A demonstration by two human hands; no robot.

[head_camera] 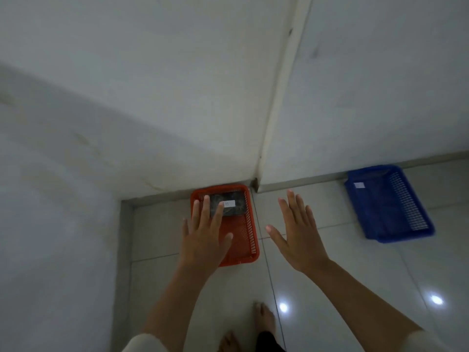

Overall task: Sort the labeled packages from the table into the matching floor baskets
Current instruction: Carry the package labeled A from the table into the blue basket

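Note:
A red basket [247,240] sits on the floor in the wall corner. Inside it, at its far end, lies a dark wrapped package [234,208] with a small white label. My left hand [205,233] hovers over the basket's left side, fingers spread, holding nothing; its fingers cover part of the package. Over the tiles just right of the basket, my right hand [297,233] is held out flat and empty. A blue basket [388,201] stands against the wall at the right, with a white label inside its far left corner. The table is out of view.
White walls meet in a corner behind the red basket, with a grey skirting along the floor. A wall runs down the left side. Pale glossy tiles show light reflections at lower right. My bare feet [264,318] stand at the bottom centre.

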